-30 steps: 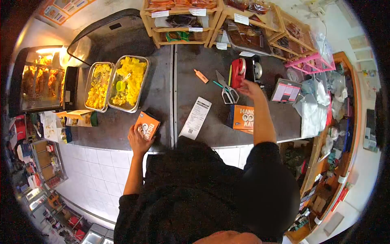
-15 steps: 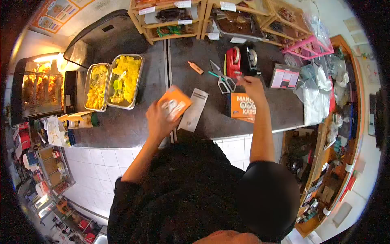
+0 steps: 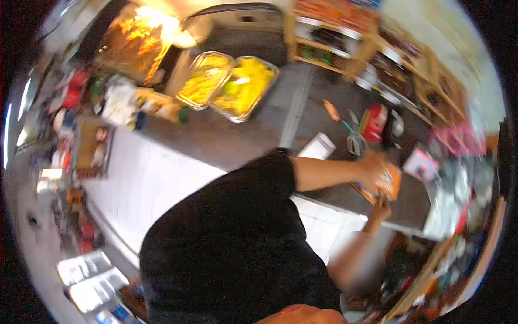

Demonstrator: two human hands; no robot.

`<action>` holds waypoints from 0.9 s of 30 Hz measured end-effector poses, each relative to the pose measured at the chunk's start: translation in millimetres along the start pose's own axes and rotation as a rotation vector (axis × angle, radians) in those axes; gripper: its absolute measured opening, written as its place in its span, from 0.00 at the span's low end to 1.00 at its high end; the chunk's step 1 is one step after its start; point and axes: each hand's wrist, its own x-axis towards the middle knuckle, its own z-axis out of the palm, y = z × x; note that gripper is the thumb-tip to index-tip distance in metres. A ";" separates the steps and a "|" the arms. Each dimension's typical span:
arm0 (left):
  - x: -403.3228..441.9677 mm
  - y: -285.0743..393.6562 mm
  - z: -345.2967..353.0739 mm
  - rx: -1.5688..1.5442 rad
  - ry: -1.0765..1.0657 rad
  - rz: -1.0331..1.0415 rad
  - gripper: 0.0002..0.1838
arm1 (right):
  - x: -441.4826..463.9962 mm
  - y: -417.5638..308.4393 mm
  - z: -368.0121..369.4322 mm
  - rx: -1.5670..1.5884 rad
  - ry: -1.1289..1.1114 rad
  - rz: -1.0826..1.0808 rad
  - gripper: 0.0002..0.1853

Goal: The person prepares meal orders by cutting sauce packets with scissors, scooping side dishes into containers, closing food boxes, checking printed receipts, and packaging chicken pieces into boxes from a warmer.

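Observation:
An orange printed box point(image 3: 393, 183) is in my left hand point(image 3: 371, 168), at the right part of the dark counter. The fingers are closed around its left side, though motion smears them. My right hand point(image 3: 382, 207) is at the box's near edge, fingers pinched together; anything between them is too blurred to make out. Part of a second orange printed piece point(image 3: 362, 191) shows below my left hand. Just beyond my hands are scissors point(image 3: 355, 143) and a red tape dispenser point(image 3: 374, 124). A white printed slip point(image 3: 317, 147) lies left of them.
Two metal trays of yellow food point(image 3: 245, 89) point(image 3: 205, 81) stand at the counter's left, near a brightly lit glass case point(image 3: 141, 43). An orange marker point(image 3: 331, 109) lies mid-counter. Wooden racks point(image 3: 318, 48) line the back. Plastic bags point(image 3: 450, 194) hang at the right edge.
My left hand has carried the orange box rightward across the counter. My right hand has come down from beside the tape dispenser to the box. The view has turned.

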 end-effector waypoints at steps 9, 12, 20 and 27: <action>-101.5 -20.4 -49.2 -0.003 0.386 0.234 0.42 | -101.1 11.6 45.4 -0.405 0.248 -0.036 0.32; -246.8 -94.7 -149.3 0.054 0.511 0.209 0.33 | -156.1 4.8 73.4 -0.455 -0.004 0.010 0.29; -775.3 -292.7 -355.3 0.994 1.115 -1.714 0.28 | -234.8 -133.9 245.7 -0.329 -0.379 -0.308 0.24; -919.8 -378.0 -386.0 0.922 0.611 -1.748 0.30 | -303.8 -319.9 428.5 -0.132 -0.667 -0.490 0.21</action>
